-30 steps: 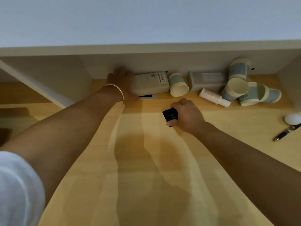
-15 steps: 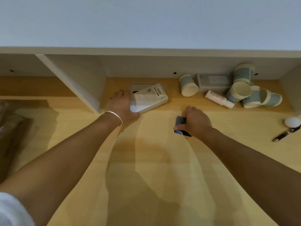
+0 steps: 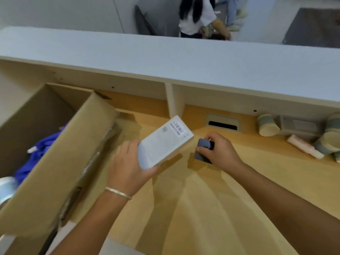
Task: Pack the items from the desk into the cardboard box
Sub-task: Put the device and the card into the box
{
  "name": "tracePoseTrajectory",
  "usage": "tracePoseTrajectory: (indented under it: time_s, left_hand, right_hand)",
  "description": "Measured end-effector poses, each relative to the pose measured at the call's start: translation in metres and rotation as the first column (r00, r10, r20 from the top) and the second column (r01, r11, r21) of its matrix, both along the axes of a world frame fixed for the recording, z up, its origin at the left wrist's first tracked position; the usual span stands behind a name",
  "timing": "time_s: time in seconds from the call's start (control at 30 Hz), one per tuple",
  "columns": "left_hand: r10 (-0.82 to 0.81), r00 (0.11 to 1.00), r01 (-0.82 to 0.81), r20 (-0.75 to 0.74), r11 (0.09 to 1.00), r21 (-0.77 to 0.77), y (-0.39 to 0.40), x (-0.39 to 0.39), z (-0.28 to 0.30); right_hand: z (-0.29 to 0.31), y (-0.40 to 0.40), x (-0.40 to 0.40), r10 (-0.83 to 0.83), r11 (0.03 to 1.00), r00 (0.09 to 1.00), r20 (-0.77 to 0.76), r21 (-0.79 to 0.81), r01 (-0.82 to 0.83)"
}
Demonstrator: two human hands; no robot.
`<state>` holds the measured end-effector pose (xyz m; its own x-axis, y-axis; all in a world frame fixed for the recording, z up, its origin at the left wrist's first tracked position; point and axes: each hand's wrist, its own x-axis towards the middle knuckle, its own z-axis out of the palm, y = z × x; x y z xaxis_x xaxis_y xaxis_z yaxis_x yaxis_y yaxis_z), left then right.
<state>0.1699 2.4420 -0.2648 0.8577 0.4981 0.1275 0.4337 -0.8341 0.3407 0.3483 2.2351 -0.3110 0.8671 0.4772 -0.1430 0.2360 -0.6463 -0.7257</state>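
Already the packing looks partly done, though a good deal is left. Nearest, the left hand [image 3: 127, 168] has its grip closed around the lower end of a white carton [image 3: 164, 142] with a barcode label, lifted clear of the desk [image 3: 193, 208] and tilted, just beside the cardboard box [image 3: 55, 172] but not yet over its opening. Just to the right, the right hand [image 3: 219, 150] has its grip closed on a small dark object [image 3: 203, 144], low over the desk; I cannot tell what it is, nor whether it touches the wood.

To the left, the cardboard box stands open, its long flap leaning toward the desk. Inside lies something blue [image 3: 36, 153], soft-looking, and a pale rounded thing shows at the near left edge; so at least some things are in.

Farther back, against the rear panel on the right, several items wait: a paper cup [image 3: 267, 125] on its side, a grey carton [image 3: 301, 126] behind it, a white tube [image 3: 303, 146], and more cups [image 3: 329, 142] at the frame's edge. A cable slot [image 3: 222, 123] sits in the desk behind the hands.

By my judgement, the two held items go in next, then the far right cluster needs further trips.
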Motion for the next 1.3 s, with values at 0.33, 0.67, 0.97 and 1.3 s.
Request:
tracePoseTrajectory:
  time_s: [0.33, 0.67, 0.97, 1.3]
  left_hand:
    - [0.365, 0.929, -0.37, 0.065, 0.921, 0.123, 0.123, -0.169, 0.091]
    - [0.443, 0.893, -0.449, 0.074, 0.886, 0.117, 0.211, -0.252, 0.091]
    - [0.259, 0.954, -0.27, 0.148, 0.961, 0.056, 0.214, -0.207, 0.069]
    - [-0.19, 0.957, 0.183, 0.217, 0.982, 0.056, 0.086, -0.069, 0.055]
  right_hand:
    - [0.091, 0.211, -0.082, 0.194, 0.924, 0.977, -0.083, 0.35, -0.154]
    - [0.137, 0.354, -0.153, 0.21, 0.888, 0.973, -0.096, 0.434, -0.149]
    - [0.087, 0.269, -0.145, 0.107, 0.979, 0.99, 0.095, 0.166, -0.122]
    - [0.04, 0.046, -0.092, -0.163, 0.982, 0.974, 0.154, -0.066, 0.175]
